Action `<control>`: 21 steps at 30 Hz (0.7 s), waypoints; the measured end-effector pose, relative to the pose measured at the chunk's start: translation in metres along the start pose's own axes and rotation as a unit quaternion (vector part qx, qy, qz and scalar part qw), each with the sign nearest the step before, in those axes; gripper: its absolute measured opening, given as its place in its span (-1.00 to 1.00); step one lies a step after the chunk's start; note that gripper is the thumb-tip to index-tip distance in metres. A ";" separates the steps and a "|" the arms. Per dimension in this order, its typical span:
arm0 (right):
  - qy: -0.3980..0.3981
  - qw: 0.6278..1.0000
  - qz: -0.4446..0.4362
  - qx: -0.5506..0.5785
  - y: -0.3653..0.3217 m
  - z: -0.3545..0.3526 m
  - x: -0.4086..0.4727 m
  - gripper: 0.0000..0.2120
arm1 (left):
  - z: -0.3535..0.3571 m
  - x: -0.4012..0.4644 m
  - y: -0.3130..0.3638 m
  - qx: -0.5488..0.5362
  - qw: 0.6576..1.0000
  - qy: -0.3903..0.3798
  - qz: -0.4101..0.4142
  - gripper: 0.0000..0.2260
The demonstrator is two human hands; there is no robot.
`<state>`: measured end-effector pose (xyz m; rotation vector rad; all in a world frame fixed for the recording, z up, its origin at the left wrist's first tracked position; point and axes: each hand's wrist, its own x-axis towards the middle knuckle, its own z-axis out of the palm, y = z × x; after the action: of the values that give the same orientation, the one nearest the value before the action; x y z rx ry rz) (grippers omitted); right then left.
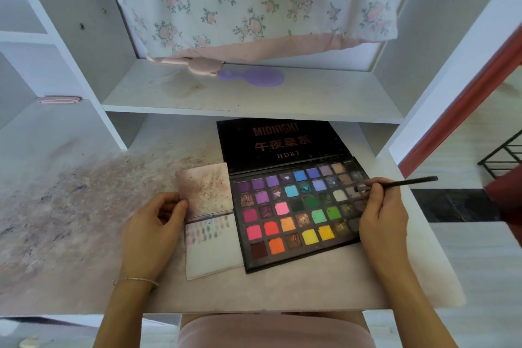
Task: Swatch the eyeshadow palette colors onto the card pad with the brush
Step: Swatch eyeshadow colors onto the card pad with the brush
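An open black eyeshadow palette (pixel 296 212) with several rows of bright pans lies on the desk, its lid (pixel 282 144) flat behind it. Left of it lies the card pad (pixel 214 254), its stained cover (pixel 206 189) flipped up and a few rows of faint swatches along the top of the white page. My left hand (pixel 152 232) pinches the cover's left edge. My right hand (pixel 381 217) holds a thin black brush (pixel 401 182), whose tip is over the pale pans at the palette's right end.
The desk (pixel 70 206) is smeared with pink and grey powder on its left half. A shelf (pixel 254 96) above the palette carries a purple hand mirror (pixel 254 76) and a pink strap. A floral cloth (pixel 254 0) hangs behind. The desk's right edge is next to my right hand.
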<state>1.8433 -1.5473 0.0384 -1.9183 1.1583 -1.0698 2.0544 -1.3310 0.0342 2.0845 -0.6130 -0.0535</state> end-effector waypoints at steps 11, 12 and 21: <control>-0.037 0.998 0.014 -0.050 0.007 0.002 0.007 -0.86 | 0.000 0.000 0.002 0.012 1.000 -0.001 -0.002 -0.91; -0.040 0.997 0.012 -0.058 0.008 0.003 0.007 -0.86 | 0.001 0.000 0.002 0.011 1.000 0.001 -0.002 -0.91; -0.041 0.997 0.009 -0.066 0.007 0.003 0.006 -0.87 | 0.000 0.000 0.000 0.015 1.000 0.002 0.004 -0.93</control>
<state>1.8452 -1.5555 0.0333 -2.0297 1.2250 -0.9158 2.0541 -1.3310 0.0339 2.1112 -0.6238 -0.0363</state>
